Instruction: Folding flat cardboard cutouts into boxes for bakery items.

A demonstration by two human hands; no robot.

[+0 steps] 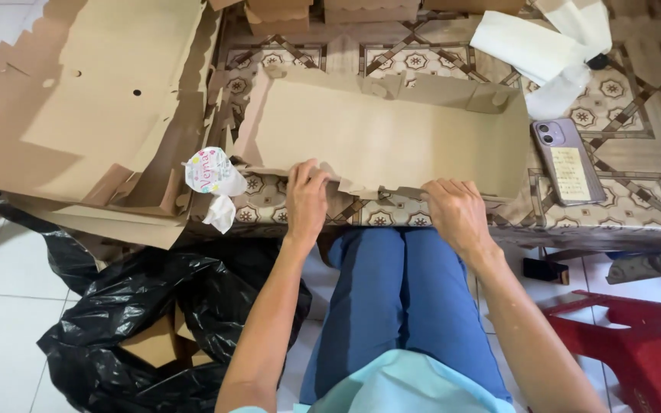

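A flat brown cardboard box blank (380,134) lies on the patterned table (621,206), its side and far flaps partly raised. My left hand (306,200) grips the near edge flap at its left part, fingers curled over the cardboard. My right hand (457,213) presses and holds the same near flap further right. Both hands sit at the table's front edge, above my blue-trousered legs.
A stack of unfolded cardboard blanks (93,99) overhangs the table's left end. A crumpled printed paper (214,177) lies beside my left hand. A phone (568,160) and white paper sheets (552,46) sit at the right. A black plastic bag (147,313) and a red stool (636,344) stand on the floor.
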